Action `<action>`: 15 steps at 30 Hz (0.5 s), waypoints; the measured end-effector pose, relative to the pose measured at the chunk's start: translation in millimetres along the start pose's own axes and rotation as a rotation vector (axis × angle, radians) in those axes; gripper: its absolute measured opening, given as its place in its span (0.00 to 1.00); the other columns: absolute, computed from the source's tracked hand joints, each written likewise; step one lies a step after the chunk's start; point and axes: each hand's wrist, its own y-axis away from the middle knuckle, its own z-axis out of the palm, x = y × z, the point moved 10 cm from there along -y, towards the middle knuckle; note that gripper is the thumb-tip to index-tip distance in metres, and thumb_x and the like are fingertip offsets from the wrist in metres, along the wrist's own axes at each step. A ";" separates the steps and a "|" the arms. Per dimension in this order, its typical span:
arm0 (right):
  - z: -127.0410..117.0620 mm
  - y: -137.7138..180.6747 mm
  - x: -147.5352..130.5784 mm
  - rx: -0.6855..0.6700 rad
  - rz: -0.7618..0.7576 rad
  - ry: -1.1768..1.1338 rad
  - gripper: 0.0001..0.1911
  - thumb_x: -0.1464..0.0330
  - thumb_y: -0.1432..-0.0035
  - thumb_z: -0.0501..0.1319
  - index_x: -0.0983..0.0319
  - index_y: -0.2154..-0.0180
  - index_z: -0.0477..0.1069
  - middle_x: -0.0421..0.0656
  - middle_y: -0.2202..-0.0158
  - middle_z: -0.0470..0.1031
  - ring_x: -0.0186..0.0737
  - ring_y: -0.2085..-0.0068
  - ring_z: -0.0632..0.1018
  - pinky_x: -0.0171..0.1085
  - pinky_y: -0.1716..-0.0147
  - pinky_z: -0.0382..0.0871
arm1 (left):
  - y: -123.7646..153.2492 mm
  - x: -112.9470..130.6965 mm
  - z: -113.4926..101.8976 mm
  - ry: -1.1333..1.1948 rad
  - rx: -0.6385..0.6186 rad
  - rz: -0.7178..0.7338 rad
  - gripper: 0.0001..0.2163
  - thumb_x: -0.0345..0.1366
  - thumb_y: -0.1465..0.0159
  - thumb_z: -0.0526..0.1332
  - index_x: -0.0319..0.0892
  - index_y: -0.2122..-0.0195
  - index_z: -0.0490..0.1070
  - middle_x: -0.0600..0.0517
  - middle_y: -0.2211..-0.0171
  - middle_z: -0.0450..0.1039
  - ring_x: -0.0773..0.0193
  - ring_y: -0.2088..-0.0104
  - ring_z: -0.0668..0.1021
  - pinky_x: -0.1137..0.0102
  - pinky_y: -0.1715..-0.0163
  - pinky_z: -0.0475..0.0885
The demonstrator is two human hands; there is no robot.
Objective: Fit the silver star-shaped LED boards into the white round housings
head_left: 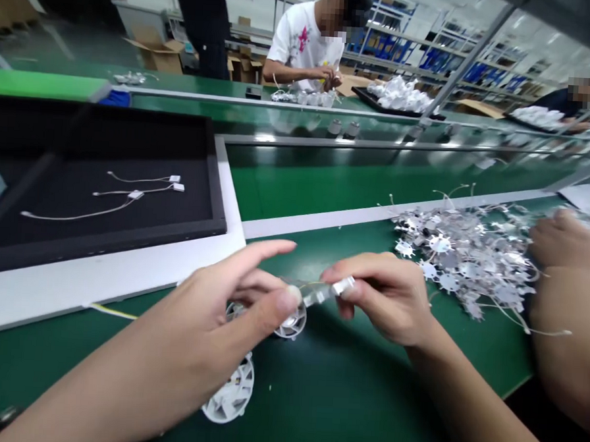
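My left hand (210,329) pinches a round white finned housing (292,321) between thumb and fingers, with the index finger stretched out. My right hand (383,295) pinches a small white connector (338,289) whose thin wire runs toward the housing. Both hands hover just above the green bench. A second white finned housing (230,392) lies on the mat under my left forearm.
A heap of silver star-shaped boards with wires (464,256) lies at the right, where another person's hand (566,238) rests. A black tray (103,191) at the left holds three wired connectors. Across the conveyor (356,178), a seated person in a white shirt works.
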 end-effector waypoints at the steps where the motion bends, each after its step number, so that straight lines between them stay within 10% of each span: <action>1: 5.3 2.0 -6.9 -0.014 -0.047 -0.001 0.07 0.66 0.32 0.64 0.56 0.56 0.82 0.41 0.66 0.84 0.33 0.77 0.79 0.32 0.78 0.73 | -0.4 3.1 5.2 0.082 -0.047 0.008 0.17 0.44 0.24 0.55 0.58 0.35 0.65 0.60 0.55 0.83 0.70 0.60 0.85 0.85 0.68 0.79; 7: 15.3 2.6 -10.2 -0.097 -0.080 0.020 0.16 0.74 0.35 0.65 0.54 0.48 0.78 0.41 0.57 0.84 0.37 0.61 0.83 0.36 0.60 0.78 | -9.9 16.2 12.3 0.389 -0.165 0.064 0.14 0.32 0.25 0.57 0.53 0.43 0.76 0.57 0.53 0.83 0.64 0.58 0.85 0.80 0.64 0.82; 15: 0.9 -0.7 44.0 0.103 0.247 0.074 0.12 0.65 0.34 0.64 0.60 0.50 0.77 0.46 0.52 0.82 0.41 0.53 0.83 0.40 0.53 0.79 | -18.5 -30.7 10.5 0.523 -0.149 -0.207 0.24 0.36 0.22 0.41 0.38 0.51 0.79 0.42 0.56 0.83 0.55 0.62 0.86 0.68 0.62 0.85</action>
